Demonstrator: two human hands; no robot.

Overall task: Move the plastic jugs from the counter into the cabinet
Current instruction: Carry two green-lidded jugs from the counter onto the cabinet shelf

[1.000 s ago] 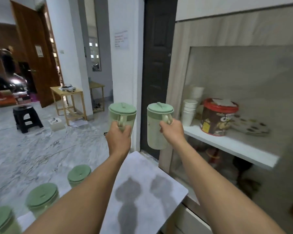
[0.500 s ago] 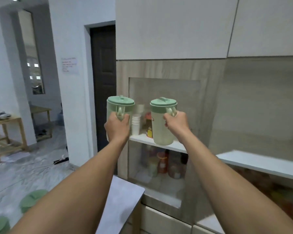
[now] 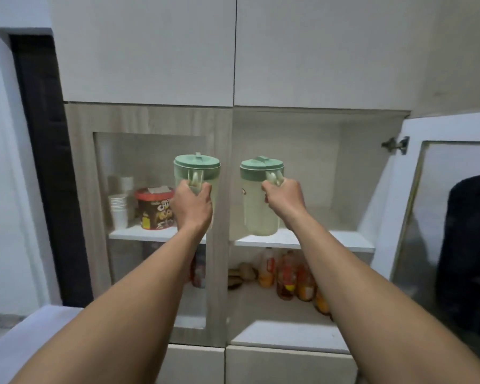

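Jugs, two of them with green lids, hang in the air in front of the cabinet (image 3: pixel 222 117), one in each of my hands. My left hand (image 3: pixel 192 206) is clenched round the handle of the left jug (image 3: pixel 196 173), held before the closed glass door (image 3: pixel 150 217) (paper cups (image 3: pixel 119 210) and a chocolate tub (image 3: pixel 155 207) sit behind it). My right hand (image 3: pixel 284 199) grips the handle of the right jug (image 3: pixel 259 200), just above the white shelf (image 3: pixel 330 242) in the open compartment.
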